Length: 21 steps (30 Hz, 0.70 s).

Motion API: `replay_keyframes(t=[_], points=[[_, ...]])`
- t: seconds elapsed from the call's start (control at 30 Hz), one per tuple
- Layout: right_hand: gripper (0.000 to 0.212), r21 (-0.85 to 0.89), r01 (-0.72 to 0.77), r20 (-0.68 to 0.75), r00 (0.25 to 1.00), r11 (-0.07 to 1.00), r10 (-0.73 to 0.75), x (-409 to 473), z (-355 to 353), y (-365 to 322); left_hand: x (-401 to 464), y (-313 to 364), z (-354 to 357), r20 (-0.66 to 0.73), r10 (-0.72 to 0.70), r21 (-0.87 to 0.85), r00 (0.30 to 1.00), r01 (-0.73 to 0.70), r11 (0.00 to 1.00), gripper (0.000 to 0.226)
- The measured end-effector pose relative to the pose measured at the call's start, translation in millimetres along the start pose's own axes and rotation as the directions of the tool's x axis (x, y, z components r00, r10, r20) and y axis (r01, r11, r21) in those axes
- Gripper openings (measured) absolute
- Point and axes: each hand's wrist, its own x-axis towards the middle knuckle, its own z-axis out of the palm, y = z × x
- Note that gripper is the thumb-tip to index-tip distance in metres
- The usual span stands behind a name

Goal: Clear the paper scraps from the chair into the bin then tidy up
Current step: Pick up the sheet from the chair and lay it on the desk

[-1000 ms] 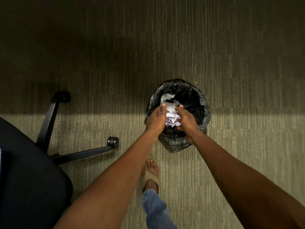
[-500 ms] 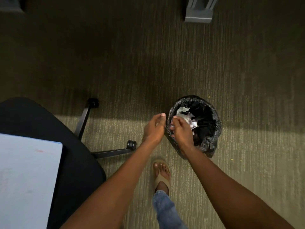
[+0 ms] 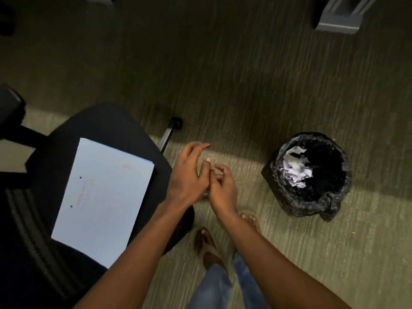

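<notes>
A small bin lined with a black bag stands on the carpet at the right, with crumpled white and lilac paper scraps inside it. At the left is a black office chair with a flat white sheet of paper lying on its seat. My left hand and my right hand hover side by side between the chair and the bin, touching each other, fingers loosely spread, nothing held in either. No scraps show on the seat.
Olive carpet covers the floor. A chair leg with a castor sticks out beyond the seat. A grey furniture base sits at the top right. My sandalled feet stand below my hands.
Both hands let the scraps drop into the bin, then drew back left toward the chair. The view swung left, bringing the seat and white sheet into sight.
</notes>
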Motion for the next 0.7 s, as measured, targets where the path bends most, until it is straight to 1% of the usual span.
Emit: replay_keyframes(t=[0.03, 0.1, 0.2, 0.33, 0.4, 0.5, 0.57, 0.63, 0.7], points=[[0.033, -0.009, -0.023, 0.014, 1.0, 1.0, 0.023, -8.7, 16.3, 1.0, -3.6, -9.8, -10.9, -0.022, 0.019, 0.037, 1.0, -0.019, 0.999, 0.038], [0.035, -0.021, -0.077, 0.046, 0.996, 0.997, 0.078, -26.0, 50.3, 3.2, -10.0, -33.8, -33.6, -0.093, -0.009, 0.079, 0.996, 0.017, 0.997, 0.041], [0.045, -0.105, -0.097, 0.094, 0.99, 0.99, 0.107, -50.7, 96.6, 9.6, -20.4, -77.9, -70.0, -0.182, -0.105, 0.151, 0.978, 0.134, 0.979, 0.047], [0.062, -0.252, -0.114, 0.131, 0.98, 0.961, 0.151, -72.5, 141.2, 11.6, -37.3, -143.3, -119.5, -0.272, -0.223, 0.262, 0.936, 0.295, 0.919, 0.054], [0.063, -0.301, -0.105, 0.131, 0.98, 0.948, 0.15, -77.6, 156.8, 8.5, -45.4, -171.4, -140.9, -0.273, -0.244, 0.314, 0.93, 0.326, 0.892, 0.057], [0.054, -0.33, -0.083, 0.102, 0.987, 0.94, 0.123, -82.1, 174.2, 3.2, -53.6, -205.4, -163.3, -0.26, -0.308, 0.36, 0.915, 0.388, 0.848, 0.064], [0.049, -0.322, -0.075, 0.084, 0.991, 0.944, 0.107, -84.1, 182.8, 0.0, -55.2, -223.7, -171.3, -0.253, -0.414, 0.351, 0.874, 0.482, 0.803, 0.071], [0.046, -0.321, -0.078, 0.065, 0.993, 0.944, 0.104, -83.8, 189.1, -0.9, -57.6, -240.6, -175.6, -0.234, -0.534, 0.324, 0.813, 0.583, 0.745, 0.076], [0.043, -0.326, -0.089, 0.053, 0.992, 0.941, 0.112, -81.9, 192.6, -0.8, -61.7, -253.0, -178.0, -0.192, -0.624, 0.278, 0.758, 0.652, 0.706, 0.079]])
